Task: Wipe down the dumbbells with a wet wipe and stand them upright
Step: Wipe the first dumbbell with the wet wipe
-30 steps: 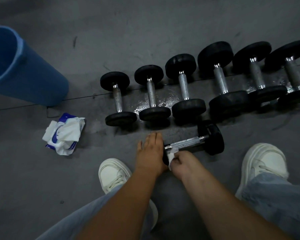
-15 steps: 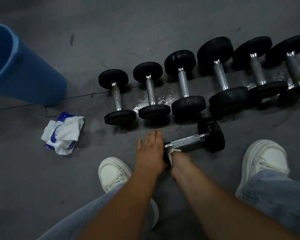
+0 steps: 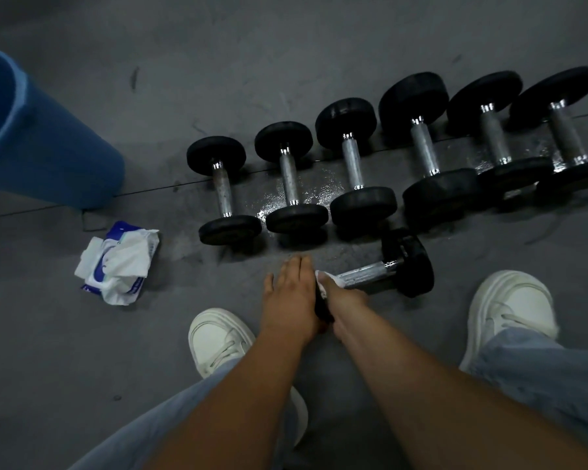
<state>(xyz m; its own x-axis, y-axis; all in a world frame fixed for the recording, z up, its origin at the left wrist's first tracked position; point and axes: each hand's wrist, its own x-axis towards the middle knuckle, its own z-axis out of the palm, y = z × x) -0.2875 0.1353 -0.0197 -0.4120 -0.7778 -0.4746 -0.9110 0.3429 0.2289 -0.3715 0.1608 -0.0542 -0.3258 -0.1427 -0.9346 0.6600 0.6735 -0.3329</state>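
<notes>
Clutching a wet wipe point(image 3: 322, 282) on the dumbbell point(image 3: 367, 275) handle, the right hand point(image 3: 345, 298) sits beside the flat-fingered left hand point(image 3: 291, 293).

A blue bin point(image 3: 48, 157) sits at the left edge of the dark grey floor point(image 3: 286, 45), its open mouth partly out of view. A thin seam point(image 3: 150, 191) runs rightward across the floor from the bin's base, past a wet, shiny patch point(image 3: 319, 195). Toward the near edge two white lace-up shoes, left point(image 3: 218, 337) and right point(image 3: 510, 310), stand well apart under pale blue trouser legs point(image 3: 540, 368).
</notes>
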